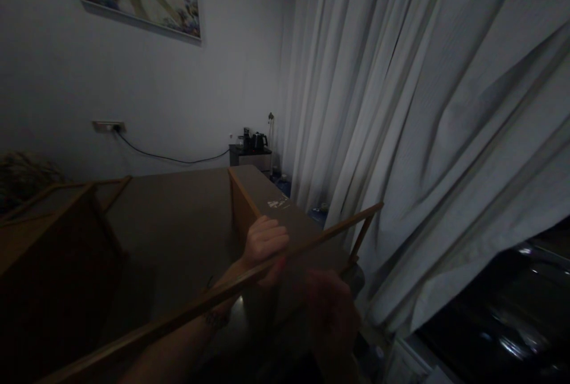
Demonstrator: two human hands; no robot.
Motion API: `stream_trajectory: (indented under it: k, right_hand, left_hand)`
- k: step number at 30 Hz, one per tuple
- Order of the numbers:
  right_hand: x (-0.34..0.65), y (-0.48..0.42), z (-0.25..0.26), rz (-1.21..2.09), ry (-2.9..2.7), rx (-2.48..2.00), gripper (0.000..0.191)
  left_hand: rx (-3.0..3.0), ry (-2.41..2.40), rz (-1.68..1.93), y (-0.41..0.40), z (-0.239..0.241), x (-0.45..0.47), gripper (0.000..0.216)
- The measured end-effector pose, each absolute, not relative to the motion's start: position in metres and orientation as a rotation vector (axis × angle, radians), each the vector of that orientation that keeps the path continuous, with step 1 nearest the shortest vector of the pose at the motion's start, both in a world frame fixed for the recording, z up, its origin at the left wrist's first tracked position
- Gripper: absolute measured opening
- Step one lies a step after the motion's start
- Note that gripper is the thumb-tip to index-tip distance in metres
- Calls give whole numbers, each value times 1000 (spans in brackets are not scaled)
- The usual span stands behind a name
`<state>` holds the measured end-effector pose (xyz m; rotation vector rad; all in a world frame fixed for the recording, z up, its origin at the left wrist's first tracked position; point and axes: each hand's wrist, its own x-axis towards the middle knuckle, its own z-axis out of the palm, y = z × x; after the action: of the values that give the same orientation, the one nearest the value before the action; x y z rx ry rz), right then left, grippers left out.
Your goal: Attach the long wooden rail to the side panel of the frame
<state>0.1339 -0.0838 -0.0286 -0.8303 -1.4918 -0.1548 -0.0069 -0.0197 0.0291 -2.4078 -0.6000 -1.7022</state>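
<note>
At far left, a wooden-edged piece [53, 218] stood in front of you beside a broad grey-brown surface [178, 212], below the wall socket [108, 126] and its cord. A slim wooden rail [178, 316] slanted up from your lower left past the middle, crossing your left hand [266, 247], which was curled about it with the thumb below, though you could not tell how firmly it gripped. Just right of that, your right hand [329, 310] was blurred and bent inward, its hold impossible to tell, with the pale curtain [401, 135] hanging beyond
</note>
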Motion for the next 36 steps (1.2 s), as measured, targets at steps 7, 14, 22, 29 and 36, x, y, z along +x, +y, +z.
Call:
stream_trajectory:
  k: [7,14,22,29,36]
  right_hand:
    - [128,-96,-18,-188,-1620,-900,30]
    - [136,-96,-29,35,-1773,-843,32]
    - [158,-81,-11,-32,-1879,-683,28]
    - [139,-75,-17,-168,-1634,-606,23]
    - [120,-66,-29,-212,-1392,-696,21]
  left_hand:
    - [-2412,-581,-1708,-20,29,-7,47]
    - [-2405,-561,-1674,-18,32,-8,52]
    - [-2385,-576,-1691,-18,27,-6,47]
    - [-2428,-557,-1629,-14,23,-9,49]
    - [-2425,-639,-1617,-19,28,-9,52]
